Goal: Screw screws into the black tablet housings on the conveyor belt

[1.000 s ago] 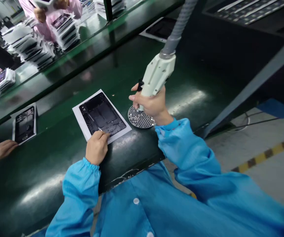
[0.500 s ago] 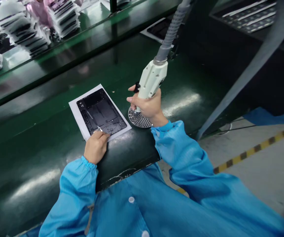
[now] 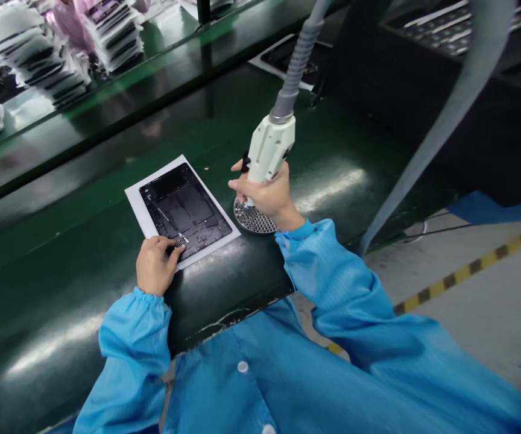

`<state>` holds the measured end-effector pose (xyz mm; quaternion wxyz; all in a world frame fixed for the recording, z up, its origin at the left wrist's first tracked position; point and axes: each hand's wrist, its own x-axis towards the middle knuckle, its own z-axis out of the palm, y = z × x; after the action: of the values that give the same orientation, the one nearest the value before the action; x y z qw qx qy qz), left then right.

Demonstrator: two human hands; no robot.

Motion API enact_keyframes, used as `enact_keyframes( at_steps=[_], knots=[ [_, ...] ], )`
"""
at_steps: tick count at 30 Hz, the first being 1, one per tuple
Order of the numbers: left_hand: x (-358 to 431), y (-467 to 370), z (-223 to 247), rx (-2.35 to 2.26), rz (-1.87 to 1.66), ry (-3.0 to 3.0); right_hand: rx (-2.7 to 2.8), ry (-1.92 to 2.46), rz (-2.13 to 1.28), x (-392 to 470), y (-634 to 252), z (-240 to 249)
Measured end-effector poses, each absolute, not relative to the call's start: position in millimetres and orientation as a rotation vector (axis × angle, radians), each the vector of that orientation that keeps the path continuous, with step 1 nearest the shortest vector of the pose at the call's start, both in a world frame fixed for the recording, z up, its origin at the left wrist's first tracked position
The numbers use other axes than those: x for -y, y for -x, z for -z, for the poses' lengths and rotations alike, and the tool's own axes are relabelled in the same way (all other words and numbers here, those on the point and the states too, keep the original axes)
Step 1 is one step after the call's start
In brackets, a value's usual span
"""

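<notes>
My right hand is closed around the pale grip of a powered screwdriver, its tip down over a round screw tray at the near edge of the green conveyor belt. My left hand is narrowed to a pinch, fingertips on a small metal part at the near corner of the black tablet frame. That frame lies on 1 white sheet, just beside the tray. Stacks of frames sit on the far shelf; a yellow-striped floor line runs at right.
</notes>
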<state>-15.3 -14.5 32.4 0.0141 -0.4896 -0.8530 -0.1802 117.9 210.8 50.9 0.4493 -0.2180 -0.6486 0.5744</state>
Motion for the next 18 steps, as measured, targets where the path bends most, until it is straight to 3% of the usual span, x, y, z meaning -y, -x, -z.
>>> enact_keyframes(
  at_steps=[13,18],
  knots=[
    [-6.0,-4.3,-29.2,2.671,1.416,1.276,1.605,0.519,-1.360,-209.0,-121.5,-50.2],
    [-10.3,-14.3,-24.4,2.801,1.244,1.479,1.629,0.527,-1.324,-210.5,-123.8,-49.6]
  ],
)
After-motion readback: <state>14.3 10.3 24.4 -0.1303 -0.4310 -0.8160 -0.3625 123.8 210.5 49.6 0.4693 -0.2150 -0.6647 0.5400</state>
